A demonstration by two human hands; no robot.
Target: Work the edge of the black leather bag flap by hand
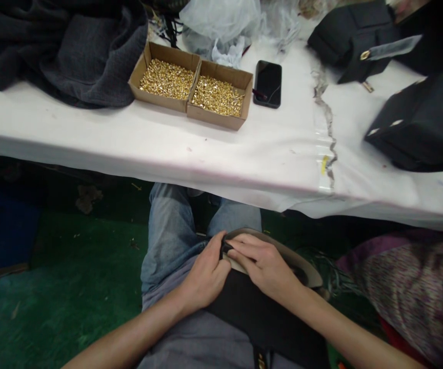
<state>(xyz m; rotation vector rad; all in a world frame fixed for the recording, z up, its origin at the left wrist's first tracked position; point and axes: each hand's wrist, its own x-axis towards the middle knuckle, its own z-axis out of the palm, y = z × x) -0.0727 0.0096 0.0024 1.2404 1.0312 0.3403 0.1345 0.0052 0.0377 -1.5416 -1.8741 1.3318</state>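
A black bag [271, 315] with a beige lining [296, 256] lies across my lap, its mouth facing the table. My left hand [208, 271] is closed on the bag's rim, thumb bent over the edge. Right beside it, my right hand [262, 259] pinches a small black piece [226, 247] at the same rim, its fingertips partly inside the opening. That piece is mostly covered by my fingers, so I cannot tell its kind. A black strap with a gold-coloured fitting [260, 359] hangs at the bag's lower end, close to my body.
Two cardboard boxes [217, 119] of small gold-coloured metal pieces [167, 79] stand on the white-covered table [167, 141]. Beside them lies a phone [268, 84]. Black bags [421, 128] sit at the right, dark cloth [91, 56] at the left, plastic bags [221, 20] behind.
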